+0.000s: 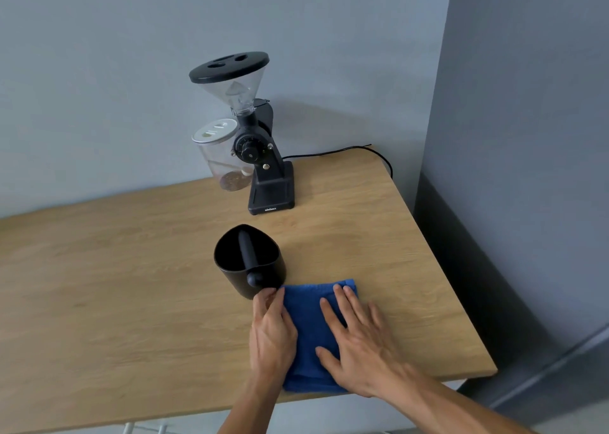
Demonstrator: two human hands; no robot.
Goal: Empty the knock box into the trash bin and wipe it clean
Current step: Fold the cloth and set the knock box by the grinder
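Observation:
A black knock box [249, 262] with a bar across its mouth stands upright on the wooden table [131, 285]. Its inside looks dark; I cannot tell whether anything is in it. Just in front of it lies a folded blue cloth [308, 331], reaching to the table's front edge. My left hand [272, 331] rests along the cloth's left edge, fingertips pinching the far left corner close to the knock box. My right hand [359, 344] lies flat on the cloth's right side with fingers spread. No trash bin is in view.
A black coffee grinder [260, 157] with a clear hopper stands at the back by the wall, with a clear jar [222, 157] beside it. Its cable [362, 150] runs off the right edge. The table's right edge is close to the cloth.

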